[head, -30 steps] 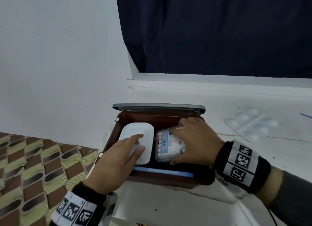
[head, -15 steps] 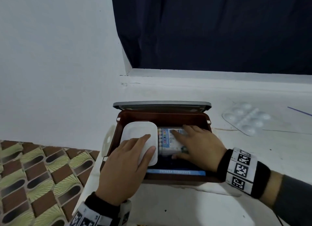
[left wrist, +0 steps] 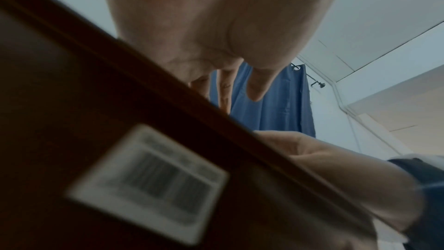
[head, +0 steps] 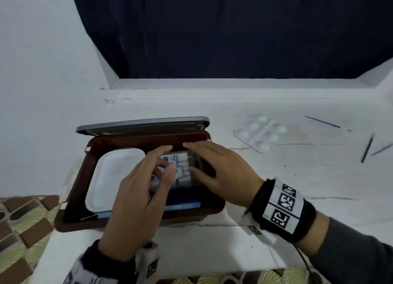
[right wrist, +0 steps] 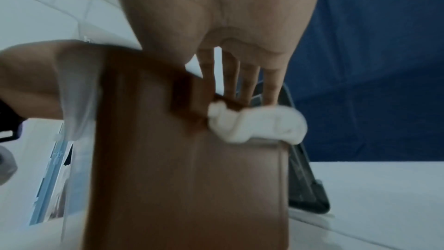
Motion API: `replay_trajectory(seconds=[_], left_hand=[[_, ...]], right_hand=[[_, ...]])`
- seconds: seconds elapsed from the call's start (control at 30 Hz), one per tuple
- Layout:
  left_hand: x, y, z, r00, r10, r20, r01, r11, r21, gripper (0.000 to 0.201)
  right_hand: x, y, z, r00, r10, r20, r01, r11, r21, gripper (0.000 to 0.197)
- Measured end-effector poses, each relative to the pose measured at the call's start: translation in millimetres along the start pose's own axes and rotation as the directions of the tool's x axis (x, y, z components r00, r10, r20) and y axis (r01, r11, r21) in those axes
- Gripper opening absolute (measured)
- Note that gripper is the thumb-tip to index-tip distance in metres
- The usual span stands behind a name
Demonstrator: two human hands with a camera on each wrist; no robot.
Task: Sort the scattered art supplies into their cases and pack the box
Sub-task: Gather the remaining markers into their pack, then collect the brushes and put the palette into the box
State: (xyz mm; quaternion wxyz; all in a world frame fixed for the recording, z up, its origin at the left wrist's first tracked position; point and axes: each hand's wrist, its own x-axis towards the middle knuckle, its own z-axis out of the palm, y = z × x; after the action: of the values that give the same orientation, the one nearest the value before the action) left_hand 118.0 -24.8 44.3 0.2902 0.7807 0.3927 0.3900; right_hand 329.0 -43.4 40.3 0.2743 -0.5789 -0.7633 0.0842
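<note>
The brown box [head: 72, 190] stands open on the white ledge, its grey lid [head: 142, 123] tipped back. Inside, a white case [head: 112, 177] lies at the left and a clear marker case [head: 182, 167] at the right. Both hands are over the marker case. My left hand [head: 168, 160] touches its left part with loosely bent fingers, and my right hand [head: 189, 157] lies on its right part with straight fingers. The left wrist view shows the box wall [left wrist: 96, 121] with a barcode label [left wrist: 149, 182]. In the right wrist view straight fingers [right wrist: 247, 83] reach down over the box [right wrist: 192, 178].
A flat blue item [head: 182, 206] lies along the box's near wall. Right of the box on the ledge are a clear paint palette [head: 261, 133], a thin blue brush [head: 327, 123] and a dark brush [head: 366, 148]. Patterned floor [head: 21, 230] drops off at the left; a dark curtain [head: 212, 28] hangs behind.
My left hand has come off the white case and moved right onto the marker case. The marker case now lies flat in the box, and my right hand rests on it.
</note>
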Motion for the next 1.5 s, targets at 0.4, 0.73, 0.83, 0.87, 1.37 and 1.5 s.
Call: replay_trajectory(seconds=[0.4, 0.73, 0.83, 0.87, 1.37, 1.5], left_hand=[[20.7, 115.9, 187.7, 1.000, -0.017, 0.013, 0.019, 0.986, -0.167, 0.039], [43.1, 184.4, 323.0, 0.981, -0.090, 0.173, 0.127, 0.968, -0.218, 0.028], [62.8, 185.3, 349.7, 0.963, -0.098, 0.250, 0.143, 0.975, -0.172, 0.032], [71.3, 183.1, 359.3, 0.954, -0.097, 0.282, 0.142, 0.980, -0.141, 0.032], [271.1, 145.6, 545.7, 0.742, -0.081, 0.665, -0.295, 0.852, 0.432, 0.048], [291.5, 143.1, 578.8, 0.719, -0.111, 0.686, -0.403, 0.738, 0.541, 0.039]], right_hand=[[-145.4, 141.6, -131.6, 0.968, 0.166, -0.188, -0.162, 0.986, 0.036, 0.039], [-220.0, 270.3, -218.4, 0.923, 0.321, -0.211, -0.326, 0.945, 0.015, 0.032], [-232.6, 312.5, -229.6, 0.877, 0.427, -0.222, -0.432, 0.902, 0.031, 0.029], [-237.4, 325.7, -232.7, 0.861, 0.458, -0.221, -0.466, 0.885, 0.022, 0.028], [-260.4, 486.7, -277.2, 0.578, 0.809, -0.109, -0.814, 0.562, -0.146, 0.020], [-250.1, 510.8, -280.8, 0.514, 0.857, -0.030, -0.841, 0.497, -0.214, 0.022]])
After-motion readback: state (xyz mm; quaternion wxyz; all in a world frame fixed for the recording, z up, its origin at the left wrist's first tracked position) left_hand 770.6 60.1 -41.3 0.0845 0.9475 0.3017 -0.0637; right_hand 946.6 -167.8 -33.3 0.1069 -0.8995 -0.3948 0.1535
